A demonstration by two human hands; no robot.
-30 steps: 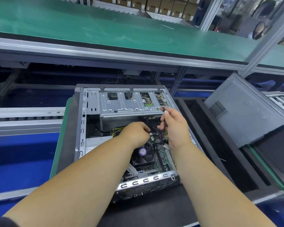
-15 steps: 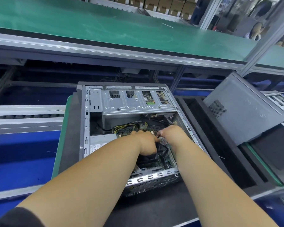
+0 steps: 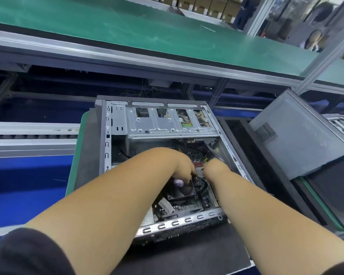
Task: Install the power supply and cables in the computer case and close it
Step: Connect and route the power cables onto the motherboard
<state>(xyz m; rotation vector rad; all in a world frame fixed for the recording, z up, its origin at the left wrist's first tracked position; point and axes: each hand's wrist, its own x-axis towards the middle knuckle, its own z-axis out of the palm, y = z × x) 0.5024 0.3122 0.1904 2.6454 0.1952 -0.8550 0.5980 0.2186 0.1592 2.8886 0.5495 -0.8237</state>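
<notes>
Both hands have dropped lower into the open computer case point(image 3: 115, 147) since half a second ago, when they met nearer the drive cage. Now the left hand point(image 3: 179, 167) has its fingers curled onto a thin black cable point(image 3: 202, 182) above the fan; the right hand point(image 3: 216, 169) is beside it, whether its fingers are apart or together I cannot tell. Stamped grey sheet metal frames the case, which lies on a dark mat point(image 3: 187, 259) on the table. A grey side panel point(image 3: 298, 139) leans at right; a green conveyor belt point(image 3: 127, 22) runs behind

Bright, even overhead light with soft shadows; wide-angle bending at the edges, slight motion blur throughout.
</notes>
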